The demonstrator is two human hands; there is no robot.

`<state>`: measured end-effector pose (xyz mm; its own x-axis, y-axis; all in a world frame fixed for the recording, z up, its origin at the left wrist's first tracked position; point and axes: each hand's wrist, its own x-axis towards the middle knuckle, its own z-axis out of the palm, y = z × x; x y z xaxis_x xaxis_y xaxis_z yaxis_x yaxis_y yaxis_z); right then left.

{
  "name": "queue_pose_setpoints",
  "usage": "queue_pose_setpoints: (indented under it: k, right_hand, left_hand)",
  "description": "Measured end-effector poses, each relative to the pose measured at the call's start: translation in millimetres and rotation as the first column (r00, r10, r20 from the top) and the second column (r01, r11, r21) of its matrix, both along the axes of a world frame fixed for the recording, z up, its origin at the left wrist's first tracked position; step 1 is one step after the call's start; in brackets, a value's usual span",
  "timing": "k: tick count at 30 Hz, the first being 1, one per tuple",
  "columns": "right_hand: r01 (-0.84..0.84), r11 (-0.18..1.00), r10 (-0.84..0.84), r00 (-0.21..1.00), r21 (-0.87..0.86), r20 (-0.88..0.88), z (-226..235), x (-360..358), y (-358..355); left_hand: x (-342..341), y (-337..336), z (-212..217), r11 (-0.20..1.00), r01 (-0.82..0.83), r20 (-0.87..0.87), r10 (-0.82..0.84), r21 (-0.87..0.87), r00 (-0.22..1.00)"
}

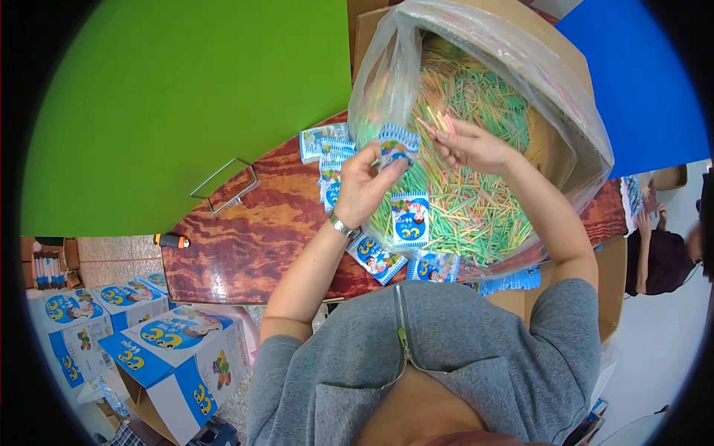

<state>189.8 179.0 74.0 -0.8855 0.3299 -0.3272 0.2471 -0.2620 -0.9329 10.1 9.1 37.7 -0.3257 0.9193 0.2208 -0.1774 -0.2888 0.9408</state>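
Note:
My left hand point(360, 187) grips a small blue-and-white packet point(399, 138), held upright over the left side of a large carton lined with a clear plastic bag point(388, 74). The carton is heaped with thin sticks point(476, 230) in green, yellow and pink. Just right of the packet, my right hand point(476, 146) pinches a few loose sticks point(437, 119), their ends pointing up and left. Another packet point(410, 221) rests on the near-left part of the heap. Two more packets point(374, 256) lie at the carton's near edge, and several point(332, 178) are piled left of my left hand.
A reddish wood-patterned table point(245, 256) carries a bent wire stand point(230, 189) and an orange-and-black tool point(173, 240). Printed blue-and-white boxes point(178, 342) stand at lower left. Green point(193, 97) and blue point(632, 89) panels flank the carton. Another person point(662, 256) is at far right.

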Motion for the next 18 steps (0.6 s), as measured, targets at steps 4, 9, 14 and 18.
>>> queue_pose_setpoints:
  k: [4, 9, 14, 18]
  right_hand:
    - [-0.055, 0.977, 0.059, 0.998, -0.206, 0.016, -2.5, -4.4, -28.8]
    - [-0.146, 0.971, 0.146, 0.989, -0.19, -0.014, -4.8, -4.5, -33.1]
    - [-0.177, 0.907, 0.119, 0.978, 0.382, 0.171, 53.4, -7.6, -40.1]
    - [-0.301, 0.38, 0.164, 0.953, 0.875, 0.256, 100.0, -15.7, -49.5]
  left_hand:
    - [-3.1, 1.6, -2.2, 0.995, 0.094, -0.019, -0.094, -0.014, 0.995]
    - [3.2, -7.9, -0.7, 0.993, 0.096, -0.094, -0.102, -0.073, 0.99]
    - [-7.2, -22.7, -20.5, 0.992, -0.124, -0.169, 0.117, -0.032, 0.979]
    - [-5.4, -25.7, -17.0, 0.922, -0.386, -0.527, 0.315, -0.027, 0.79]
